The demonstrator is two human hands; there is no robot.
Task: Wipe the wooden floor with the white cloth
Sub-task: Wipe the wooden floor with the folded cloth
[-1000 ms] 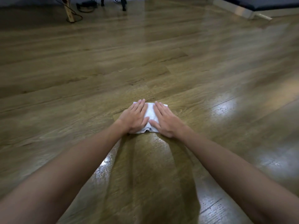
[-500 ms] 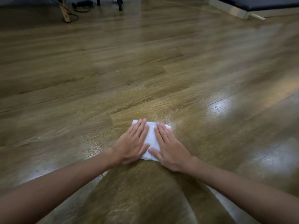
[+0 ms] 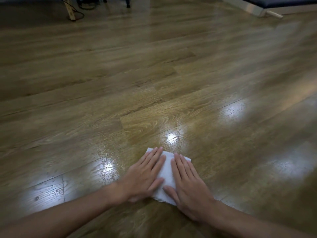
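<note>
A folded white cloth (image 3: 167,170) lies flat on the glossy wooden floor (image 3: 154,83), low and just right of the middle of the head view. My left hand (image 3: 145,176) presses down on its left half, palm flat and fingers stretched forward. My right hand (image 3: 187,182) lies flat on its right half in the same way. A strip of cloth shows between the hands, and its far corners and near edge stick out past them. A damp sheen with small droplets sits on the boards left of the cloth.
A light wooden leg (image 3: 70,10) with a black cable (image 3: 80,13) coiled at its foot stands far back left. Dark furniture legs (image 3: 127,2) are at the back centre. A low white-edged platform (image 3: 248,6) runs along the back right.
Both hands have slid the cloth back along the floor toward me. It now sits lower in the view, with my arms more bent.
</note>
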